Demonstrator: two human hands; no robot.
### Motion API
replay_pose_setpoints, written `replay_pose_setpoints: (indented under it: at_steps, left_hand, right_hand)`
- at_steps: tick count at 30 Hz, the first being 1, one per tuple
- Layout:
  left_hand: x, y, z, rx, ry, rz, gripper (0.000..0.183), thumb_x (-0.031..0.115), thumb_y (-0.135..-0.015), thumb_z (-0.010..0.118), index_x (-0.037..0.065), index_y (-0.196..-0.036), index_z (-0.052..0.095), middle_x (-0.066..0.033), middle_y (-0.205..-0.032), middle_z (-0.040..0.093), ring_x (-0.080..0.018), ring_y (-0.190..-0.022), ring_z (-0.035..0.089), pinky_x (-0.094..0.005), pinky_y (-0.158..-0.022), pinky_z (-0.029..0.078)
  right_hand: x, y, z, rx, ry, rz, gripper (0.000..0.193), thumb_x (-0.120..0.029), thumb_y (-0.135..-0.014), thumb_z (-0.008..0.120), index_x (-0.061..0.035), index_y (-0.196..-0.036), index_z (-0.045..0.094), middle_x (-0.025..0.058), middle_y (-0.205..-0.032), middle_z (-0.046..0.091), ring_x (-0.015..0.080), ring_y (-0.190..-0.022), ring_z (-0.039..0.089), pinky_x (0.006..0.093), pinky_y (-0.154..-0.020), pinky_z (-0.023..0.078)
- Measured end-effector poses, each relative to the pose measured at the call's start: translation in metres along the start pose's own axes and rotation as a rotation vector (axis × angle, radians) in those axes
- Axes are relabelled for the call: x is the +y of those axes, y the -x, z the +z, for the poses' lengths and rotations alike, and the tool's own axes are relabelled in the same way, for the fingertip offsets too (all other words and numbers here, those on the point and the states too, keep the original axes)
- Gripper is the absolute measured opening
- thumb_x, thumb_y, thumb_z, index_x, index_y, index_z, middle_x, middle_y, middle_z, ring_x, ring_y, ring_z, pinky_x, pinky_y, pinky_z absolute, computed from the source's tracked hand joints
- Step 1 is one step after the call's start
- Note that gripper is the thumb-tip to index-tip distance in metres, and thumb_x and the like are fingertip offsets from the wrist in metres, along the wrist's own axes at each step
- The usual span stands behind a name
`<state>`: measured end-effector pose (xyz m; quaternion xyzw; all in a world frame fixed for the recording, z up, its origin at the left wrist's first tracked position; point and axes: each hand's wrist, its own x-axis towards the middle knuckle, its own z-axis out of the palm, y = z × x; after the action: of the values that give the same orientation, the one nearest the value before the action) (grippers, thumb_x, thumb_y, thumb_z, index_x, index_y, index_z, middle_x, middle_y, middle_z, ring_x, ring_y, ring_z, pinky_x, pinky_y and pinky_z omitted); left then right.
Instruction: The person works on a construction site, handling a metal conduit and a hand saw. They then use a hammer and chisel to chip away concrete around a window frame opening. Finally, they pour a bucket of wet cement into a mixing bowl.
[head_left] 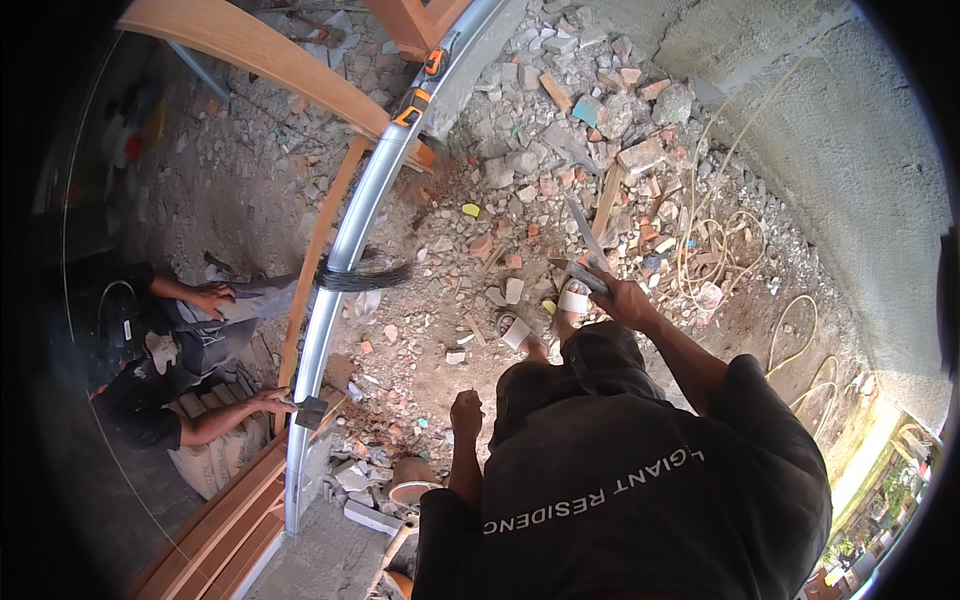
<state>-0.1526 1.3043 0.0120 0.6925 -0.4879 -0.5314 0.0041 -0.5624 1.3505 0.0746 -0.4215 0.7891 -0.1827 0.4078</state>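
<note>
My right hand (628, 303) is closed around a grey metal tool (583, 272) with flat, narrow parts; its exact kind is unclear. It is held over the rubble, close to my sandalled feet. My left hand (467, 412) is closed in front of my body, and whatever may be in its fingers is hidden. Left of my hands, a long silvery metal profile (342, 250) crosses the view. A bundle of thin black wires (368, 278) lies across it. Farther up the profile are an orange-and-black tape measure (434, 64) and another orange-and-black tool (412, 107).
Broken bricks and stones (510, 290) cover the ground. Beyond the profile, a co-worker's hand (268, 401) holds a dark square-headed tool (311, 412). Wooden beams (250, 40) run along the left. Yellowish hose loops (725, 250) lie by the grey wall (850, 170). A bucket (412, 480) stands low centre.
</note>
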Motion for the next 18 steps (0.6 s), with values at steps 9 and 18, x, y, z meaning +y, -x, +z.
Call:
replay_pose_setpoints:
  at_steps: [9,18]
  left_hand:
    - [-0.055,0.004,-0.062,-0.068,-0.002,0.062,0.034,0.028,-0.085,0.055,-0.002,-0.1,0.059,-0.0124,-0.073,0.063,-0.0201,-0.059,0.064,-0.0298,-0.055,0.049]
    - [-0.053,-0.004,-0.085,0.012,0.074,0.087,0.036,0.033,-0.089,0.05,0.0,-0.102,0.058,-0.0114,-0.072,0.062,-0.0171,-0.055,0.061,-0.0301,-0.052,0.049]
  right_hand:
    - [-0.005,0.055,0.057,0.069,-0.086,0.155,0.056,-0.034,-0.083,0.059,-0.0105,-0.131,0.041,0.0216,-0.098,0.062,0.0358,-0.091,0.061,0.0408,-0.08,0.046]
    - [-0.059,0.098,0.027,-0.005,-0.204,-0.008,0.051,-0.031,-0.085,0.058,-0.002,-0.125,0.045,0.021,-0.09,0.062,0.0296,-0.085,0.061,0.0363,-0.078,0.046]
